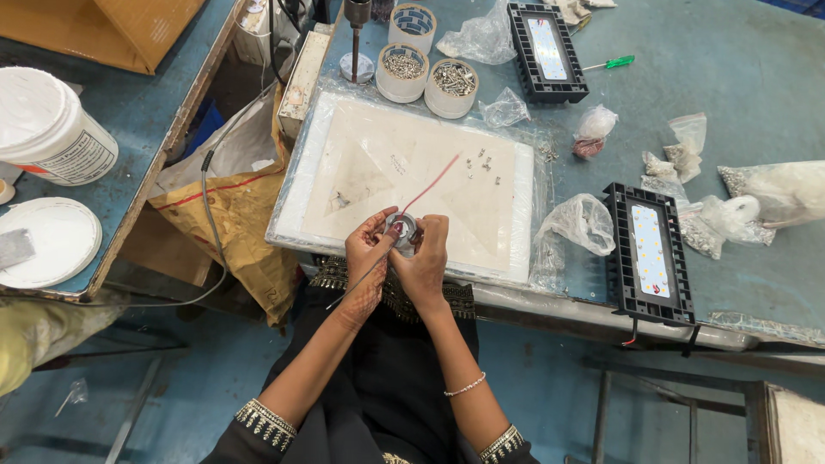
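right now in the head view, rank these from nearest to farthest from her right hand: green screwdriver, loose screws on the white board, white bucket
1. Loose screws, on the white board just beyond the right hand.
2. Green screwdriver, far right on the table top.
3. White bucket, far left on the other table.

One head-worn camera looks steeply down (nearly overhead) at the worktable [739, 283]; hands close below.

Both hands, left hand [368, 245] & right hand [423, 258], pinch a small round metal part [401, 230] w/ red wire [431, 182] over the white board [387, 163].
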